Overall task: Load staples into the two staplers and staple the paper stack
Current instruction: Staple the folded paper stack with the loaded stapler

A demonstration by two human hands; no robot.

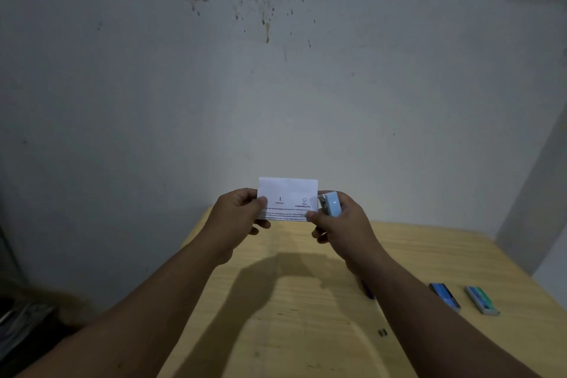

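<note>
I see the wooden surface below both hands. At 12 o'clock my left hand pinches the paper stack; right hand fingers clamp the light-blue stapler against its 3 o'clock edge. Two staple boxes lie at 4 o'clock; whether they hold staples I cannot tell.

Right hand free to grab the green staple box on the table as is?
Probably not yet. The right hand is closed around the light blue stapler at the paper stack. The path to the green staple box looks clear, but its fingers are occupied.
</note>
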